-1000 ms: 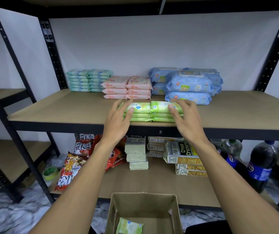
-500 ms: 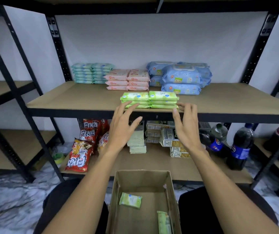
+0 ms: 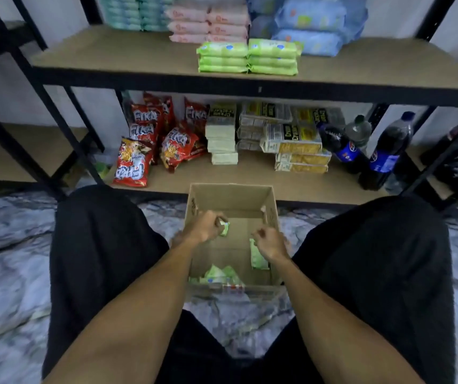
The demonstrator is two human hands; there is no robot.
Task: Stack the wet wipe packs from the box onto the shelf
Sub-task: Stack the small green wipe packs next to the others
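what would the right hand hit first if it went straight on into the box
Most likely the green pack standing against the right wall of the box, just under the right hand; depth is unclear.

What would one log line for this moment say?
stage: picking from box | left hand: grips green pack | right hand: grip unclear | shelf: two green stacks

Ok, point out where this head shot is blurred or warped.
Head view: motion blur smears the near edge of the box, the wet wipe packs inside, the left hand and right hand; wide-angle distortion tilts the shelf uprights; the green stacks look fairly sharp; light is dim, no glare.
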